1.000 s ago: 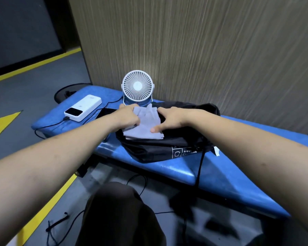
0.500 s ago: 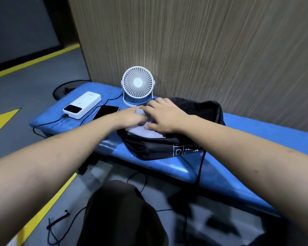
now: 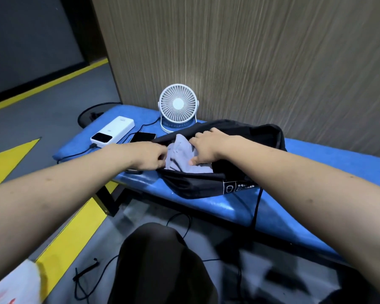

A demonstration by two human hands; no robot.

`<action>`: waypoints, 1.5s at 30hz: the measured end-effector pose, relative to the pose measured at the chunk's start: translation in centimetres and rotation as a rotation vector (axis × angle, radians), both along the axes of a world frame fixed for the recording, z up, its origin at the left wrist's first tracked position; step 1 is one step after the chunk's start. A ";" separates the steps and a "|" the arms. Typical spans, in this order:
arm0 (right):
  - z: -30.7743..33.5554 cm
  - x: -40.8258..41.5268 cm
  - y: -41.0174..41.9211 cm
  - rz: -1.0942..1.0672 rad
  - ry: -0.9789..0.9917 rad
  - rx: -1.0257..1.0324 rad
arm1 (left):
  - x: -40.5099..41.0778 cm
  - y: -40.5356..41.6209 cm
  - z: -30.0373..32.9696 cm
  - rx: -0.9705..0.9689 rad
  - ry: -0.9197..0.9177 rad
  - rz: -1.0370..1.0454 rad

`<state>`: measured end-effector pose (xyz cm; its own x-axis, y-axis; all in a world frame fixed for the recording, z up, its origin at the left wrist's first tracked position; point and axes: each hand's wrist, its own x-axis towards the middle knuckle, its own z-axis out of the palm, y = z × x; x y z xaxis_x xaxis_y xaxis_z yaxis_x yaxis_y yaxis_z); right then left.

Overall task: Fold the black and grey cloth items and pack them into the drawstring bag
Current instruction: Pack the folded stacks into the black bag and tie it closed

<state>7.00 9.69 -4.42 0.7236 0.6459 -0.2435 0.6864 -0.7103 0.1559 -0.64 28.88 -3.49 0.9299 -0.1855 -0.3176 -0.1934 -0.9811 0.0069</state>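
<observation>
A black drawstring bag (image 3: 198, 186) lies on the blue bench (image 3: 276, 211) with its mouth facing left and held apart. A crumpled grey cloth (image 3: 181, 160) sits in that mouth, between the bag's lower rim and its raised upper flap. My right hand (image 3: 208, 145) grips the cloth from the right, thumb pressed on its top. My left hand (image 3: 149, 156) is at the left corner of the mouth, its fingers curled on the bag's edge beside the cloth. No black cloth item can be told apart from the bag.
A white desk fan (image 3: 177, 106) stands against the wooden wall behind the bag. A white power bank (image 3: 113, 131) and a dark phone (image 3: 143, 137) lie on the bench to the left, with cables. The bag's cord (image 3: 257, 207) hangs over the bench's front edge. My knee (image 3: 158, 260) is below.
The flat folded grey cloth on top of the bag has been bunched and pushed into its mouth. The bag's upper flap has come up, and my hands have moved apart.
</observation>
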 end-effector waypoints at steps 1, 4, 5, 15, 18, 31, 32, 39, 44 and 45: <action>-0.2 -0.3 0.2 0.016 -0.037 0.057 | -0.1 0.1 -0.1 0.076 0.021 -0.040; -1.0 -1.4 0.8 0.107 -0.109 0.335 | 0.1 0.6 -0.2 0.134 -0.014 -0.123; -1.2 -1.8 1.0 0.140 -0.119 0.408 | 0.2 0.8 -0.2 0.135 -0.014 -0.131; -0.5 -2.4 3.4 0.095 0.115 0.075 | 0.2 1.5 0.4 0.140 0.097 -0.199; -0.2 -2.4 3.9 0.047 0.130 0.019 | 0.1 1.6 0.2 0.094 0.053 -0.220; 0.0 -2.2 3.9 -0.008 0.133 -0.023 | -0.4 2.9 3.1 0.080 -0.070 -0.378; -0.1 -2.0 3.8 -0.022 0.133 -0.018 | -0.4 2.8 3.6 0.080 -0.113 -0.385; -0.7 -0.3 3.7 -0.228 0.269 0.073 | -0.3 3.3 6.9 -0.002 -0.348 -0.392; 0.6 -0.3 2.3 0.024 0.437 0.261 | -0.7 1.2 4.5 -0.081 -0.208 -0.211; 0.4 0.0 2.0 0.032 0.477 0.364 | -0.7 0.8 4.2 -0.190 -0.191 -0.143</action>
<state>6.97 11.68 -4.00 0.5676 0.7685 -0.2954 0.6427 -0.6378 -0.4244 -1.32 29.72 0.70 0.9295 -0.3584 -0.0869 -0.3451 -0.9284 0.1377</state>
